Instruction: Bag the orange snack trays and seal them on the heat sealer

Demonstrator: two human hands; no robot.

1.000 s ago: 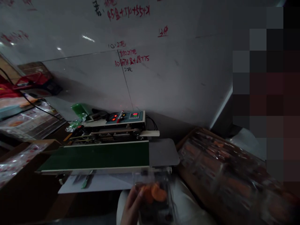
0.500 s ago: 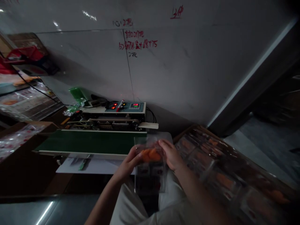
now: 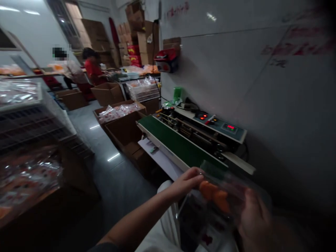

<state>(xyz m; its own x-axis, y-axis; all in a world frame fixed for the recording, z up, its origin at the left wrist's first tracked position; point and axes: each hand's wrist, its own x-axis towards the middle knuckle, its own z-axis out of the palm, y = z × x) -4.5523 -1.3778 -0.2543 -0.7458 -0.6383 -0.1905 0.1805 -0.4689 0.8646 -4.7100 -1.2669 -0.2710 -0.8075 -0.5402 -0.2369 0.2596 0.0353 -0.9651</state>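
Note:
A clear plastic bag (image 3: 194, 213) hangs between my two hands, with orange pieces near its top and small dark red items lower down. My left hand (image 3: 190, 180) pinches its upper left edge. On the other side, my right hand (image 3: 253, 213), somewhat blurred, is closed on the upper right edge. Just beyond the bag runs the green conveyor belt (image 3: 173, 141) of a sealing machine (image 3: 196, 129), whose panel shows lit red switches and red digits. A marker pen (image 3: 210, 119) lies on that panel.
Left of the belt stand cardboard boxes (image 3: 128, 136), one holding filled clear bags (image 3: 118, 111). Stacked crates (image 3: 52, 115) and another box of bags (image 3: 34, 178) are at far left. Two people (image 3: 91, 66) sit at a back table. A wall rises behind the machine.
My view has swung left, bringing the room, crates and people into sight. Both hands still hold the bag, which now appears further right and tilted.

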